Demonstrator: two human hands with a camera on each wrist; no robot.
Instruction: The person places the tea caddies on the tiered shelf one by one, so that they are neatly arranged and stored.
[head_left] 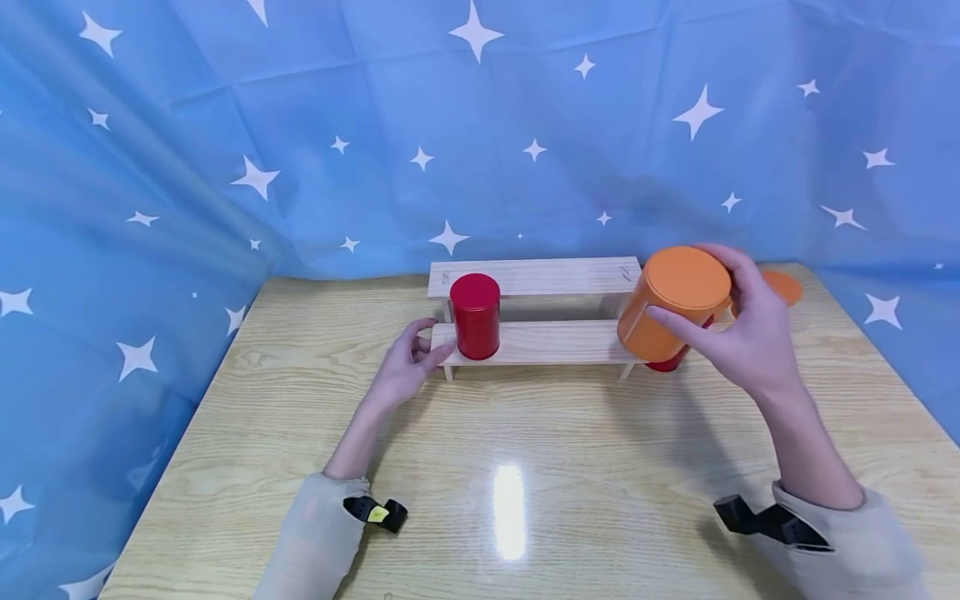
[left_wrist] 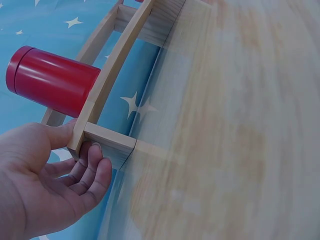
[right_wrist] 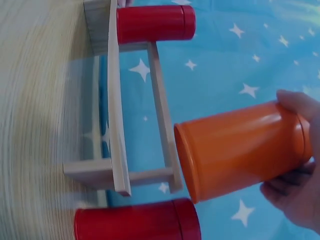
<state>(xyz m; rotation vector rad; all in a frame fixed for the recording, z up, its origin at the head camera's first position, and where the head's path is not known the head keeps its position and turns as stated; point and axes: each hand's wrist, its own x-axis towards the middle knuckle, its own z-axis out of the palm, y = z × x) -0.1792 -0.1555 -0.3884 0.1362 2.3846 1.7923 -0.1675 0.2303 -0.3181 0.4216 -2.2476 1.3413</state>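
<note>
A two-step wooden shelf (head_left: 555,342) stands on the table. My left hand (head_left: 405,362) grips the left end of its lower board, the thumb on top and fingers curled underneath, as the left wrist view shows. Close to that hand, a red canister (head_left: 477,321) stands upright on the lower board. My right hand (head_left: 757,333) holds an orange canister (head_left: 675,292) between thumb and fingers near its lid. The orange canister is tilted and raised by the shelf's right end. Partly hidden below it, a second red canister (right_wrist: 137,222) stands just beyond that end.
Another orange object (head_left: 782,287) shows behind my right hand at the table's back right, mostly covered. A blue star-patterned cloth (head_left: 390,108) hangs behind the table and along its sides. The wooden tabletop (head_left: 420,467) extends in front of the shelf.
</note>
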